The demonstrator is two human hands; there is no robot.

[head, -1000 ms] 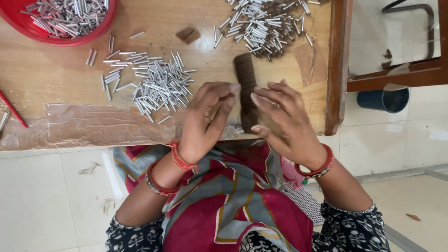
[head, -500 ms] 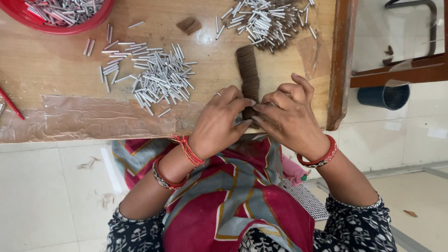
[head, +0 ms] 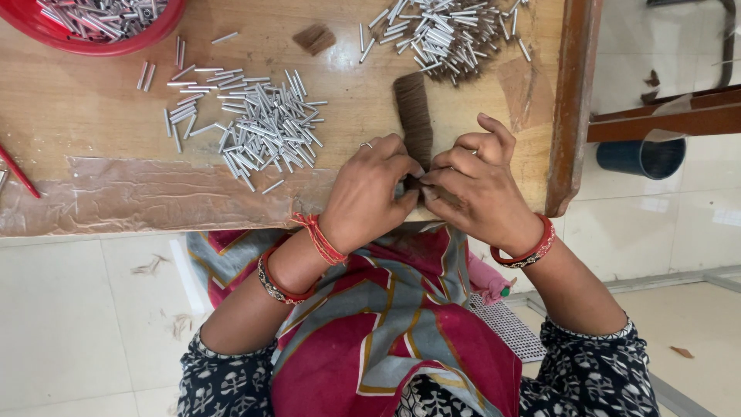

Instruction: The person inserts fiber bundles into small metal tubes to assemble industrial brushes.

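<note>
Brown hair in a long flat bundle (head: pixel 414 116) lies on the wooden table (head: pixel 93 154), near the middle of the frame. Its near end goes in between the two hands. A moment ago the hands were a little apart and more open. Now they have come close together, fingertips almost touching, and they pinch the end of the bundle. So the work looks to be right at the tip of the hair.

The left hand (head: pixel 369 193) is curled, with thumb and fingers closed on the hair end. The right hand (head: pixel 475 185) is curled too and pinches the same spot, with one finger lifted up. I cannot tell if a small tube is held there as well.

The bundle looks dark brown, straight and smooth, like a strip of brush hair.

A heap of little silver tubes (head: pixel 255 123) lies left of the hands. Another heap (head: pixel 444 31) sits at the top, past the far end of the bundle. A red bowl (head: pixel 108 35) with more tubes is in the upper left corner.
</note>
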